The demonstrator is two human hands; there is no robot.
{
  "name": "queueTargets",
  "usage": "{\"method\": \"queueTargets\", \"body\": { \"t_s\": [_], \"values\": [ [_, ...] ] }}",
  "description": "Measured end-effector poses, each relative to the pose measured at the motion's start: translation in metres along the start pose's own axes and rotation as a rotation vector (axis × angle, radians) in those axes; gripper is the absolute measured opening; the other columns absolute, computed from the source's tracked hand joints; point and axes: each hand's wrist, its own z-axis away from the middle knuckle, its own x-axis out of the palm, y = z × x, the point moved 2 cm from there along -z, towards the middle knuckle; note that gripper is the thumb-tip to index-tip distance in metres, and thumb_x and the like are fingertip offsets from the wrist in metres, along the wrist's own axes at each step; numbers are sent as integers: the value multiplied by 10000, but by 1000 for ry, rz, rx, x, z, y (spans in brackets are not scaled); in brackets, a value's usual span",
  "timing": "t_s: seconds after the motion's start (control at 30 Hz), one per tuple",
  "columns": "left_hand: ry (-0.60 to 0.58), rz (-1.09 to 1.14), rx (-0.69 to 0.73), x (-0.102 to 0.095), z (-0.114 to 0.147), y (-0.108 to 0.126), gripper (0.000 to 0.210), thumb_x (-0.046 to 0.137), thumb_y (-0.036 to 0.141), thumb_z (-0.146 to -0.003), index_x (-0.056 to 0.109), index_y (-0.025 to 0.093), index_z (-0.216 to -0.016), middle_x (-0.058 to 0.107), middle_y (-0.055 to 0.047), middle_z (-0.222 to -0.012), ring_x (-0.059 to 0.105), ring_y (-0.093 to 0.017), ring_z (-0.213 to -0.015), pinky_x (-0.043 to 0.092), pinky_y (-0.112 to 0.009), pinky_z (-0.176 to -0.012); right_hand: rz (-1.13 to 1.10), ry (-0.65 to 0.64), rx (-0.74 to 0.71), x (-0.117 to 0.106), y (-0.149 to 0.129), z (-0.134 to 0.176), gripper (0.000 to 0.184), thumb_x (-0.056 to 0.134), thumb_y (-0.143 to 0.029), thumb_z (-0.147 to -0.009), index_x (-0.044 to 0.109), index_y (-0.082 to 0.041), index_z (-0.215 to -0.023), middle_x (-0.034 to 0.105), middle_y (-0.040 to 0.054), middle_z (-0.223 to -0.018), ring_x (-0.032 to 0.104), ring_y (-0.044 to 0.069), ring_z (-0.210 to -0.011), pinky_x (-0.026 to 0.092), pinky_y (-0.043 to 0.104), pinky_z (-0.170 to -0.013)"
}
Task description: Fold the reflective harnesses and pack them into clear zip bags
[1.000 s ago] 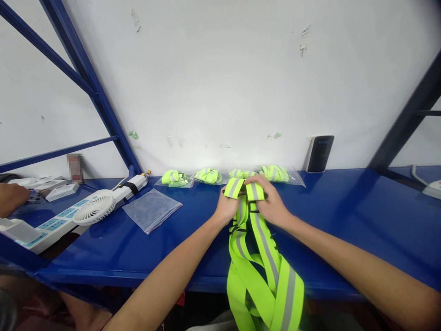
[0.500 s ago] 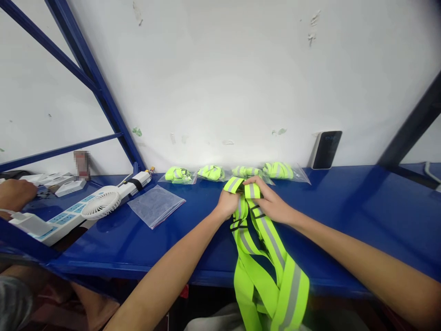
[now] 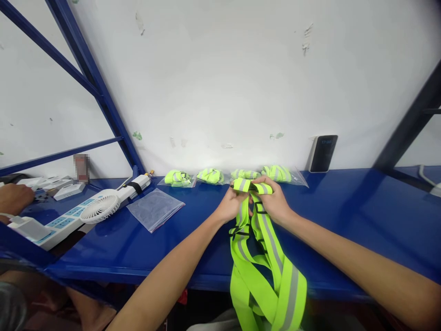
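A neon-yellow reflective strap harness (image 3: 275,257) with grey stripes and black buckles hangs from my two hands over the table's front edge. My left hand (image 3: 233,203) is closed on one side of its top band. Opposite it, my right hand (image 3: 274,198) pinches the other side, with fingers partly behind the webbing. The top band lies across between both hands, its ends close together. Just beyond the hands sit several bagged yellow strap bundles (image 3: 211,175) along the wall. An empty clear zip bag (image 3: 156,208) lies flat to the left.
On the left stand a white power strip (image 3: 74,214), a small white fan (image 3: 100,209) and white boxes (image 3: 69,191). Another person's hand (image 3: 15,197) is at the far left. A dark-screened device (image 3: 323,153) leans on the wall. Blue frame posts (image 3: 99,92) rise at the left.
The top band of the harness has been drawn level between my hands, where two upright loops stood. Both hands have turned and shifted slightly to the right.
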Motion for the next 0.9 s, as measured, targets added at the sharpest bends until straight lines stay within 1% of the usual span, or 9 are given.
{"method": "queueTargets", "body": {
  "t_s": [0.13,0.23,0.37,0.47,0.57,0.63,0.73,0.83,0.9],
  "values": [
    [-47,44,-69,-3,0,-4,489,784,420,-684,565,176,-1047,618,-10,-631,593,-194,-458,527,-403,-591,46,73,-57,-8,6,-4,187,672,-245,-717,545,-261,-853,558,-54,-539,545,181,-429,421,302,-395],
    [-11,80,-95,-5,-4,-13,536,747,365,-703,494,178,-1137,625,1,-648,606,-200,-441,516,-371,-530,145,142,-128,-13,10,-7,126,636,-210,-706,601,-234,-824,609,-15,-632,587,186,-525,453,310,-466],
    [68,85,34,-5,-7,-19,570,663,309,-766,392,230,-1261,597,55,-637,572,-160,-387,497,-312,-452,262,195,-275,-13,11,-6,244,596,-146,-646,647,-230,-870,666,45,-900,638,233,-774,512,347,-604],
    [66,52,119,-3,-4,-17,550,615,296,-808,364,259,-1297,593,66,-633,564,-144,-382,496,-285,-436,339,175,-373,-10,8,-4,343,553,-84,-608,638,-242,-900,638,59,-1037,616,270,-979,518,375,-721],
    [73,38,127,-2,-4,-18,538,610,291,-810,387,259,-1299,613,54,-651,570,-138,-399,501,-278,-448,419,139,-451,-9,3,-2,325,514,-45,-586,613,-229,-835,596,65,-1100,585,277,-1080,486,404,-845],
    [120,41,110,-4,-7,-22,517,640,268,-774,450,240,-1254,647,27,-711,605,-150,-463,527,-299,-503,472,130,-475,-10,1,-3,318,512,-38,-585,600,-224,-827,576,68,-1088,579,275,-1079,452,424,-908],
    [251,-10,124,-10,-12,-27,410,671,207,-711,571,190,-1108,700,-40,-890,685,-209,-725,560,-352,-703,573,103,-471,-10,0,-4,326,509,-40,-606,584,-223,-865,546,71,-1064,562,274,-1064,422,432,-940],
    [320,-113,164,-17,-15,-28,311,654,164,-693,640,166,-1004,706,-80,-1044,655,-260,-989,504,-395,-910,650,36,-453,-11,0,-5,381,473,-26,-628,570,-224,-938,547,70,-1033,564,265,-1015,437,406,-892],
    [317,-187,189,-20,-16,-26,283,639,155,-702,660,162,-984,701,-86,-1083,624,-271,-1059,463,-406,-969,690,6,-437,-12,1,-5,442,458,-12,-628,574,-225,-997,568,74,-1048,569,269,-1016,439,397,-878]
  ]
}}
